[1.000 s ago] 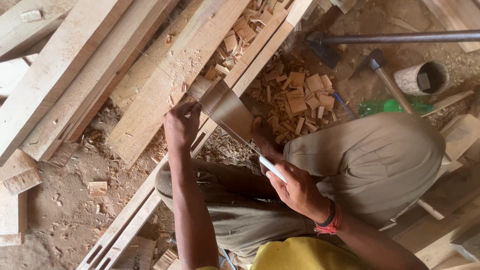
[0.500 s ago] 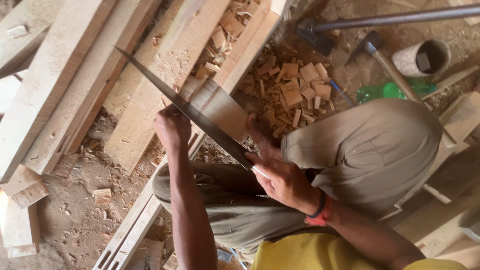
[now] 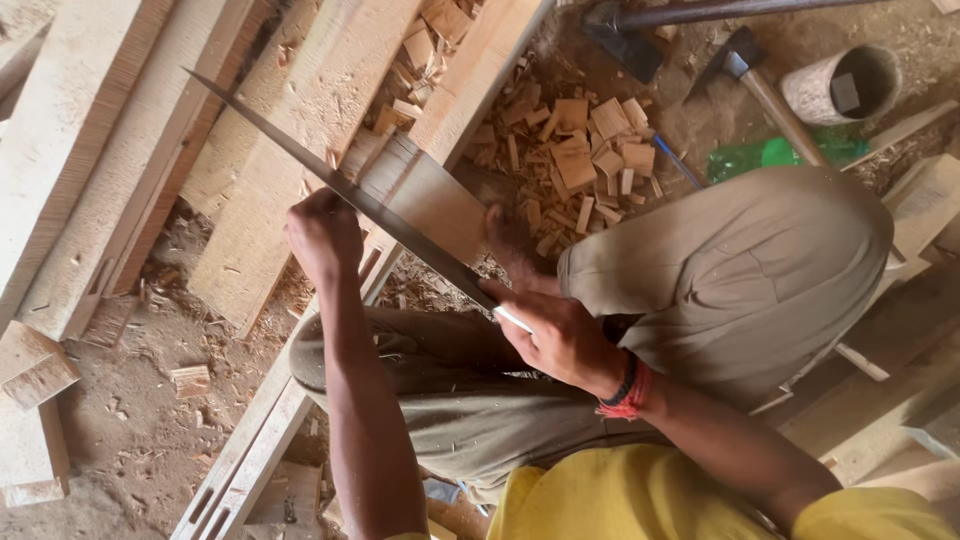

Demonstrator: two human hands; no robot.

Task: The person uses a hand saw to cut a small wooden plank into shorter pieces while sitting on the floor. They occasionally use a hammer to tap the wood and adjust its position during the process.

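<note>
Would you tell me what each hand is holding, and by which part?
Right hand grips the handsaw by its handle; left hand steadies the wooden piece beside the blade.

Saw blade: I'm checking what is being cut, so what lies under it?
Under the saw blade lies a wooden plank, steadied by the left hand. The right hand covers the handle.

The saw blade lies slantwise across the wooden frame piece, the left hand on the wood left of it, the right hand near. Offcuts lie farther right (beyond them a hammer).
</note>
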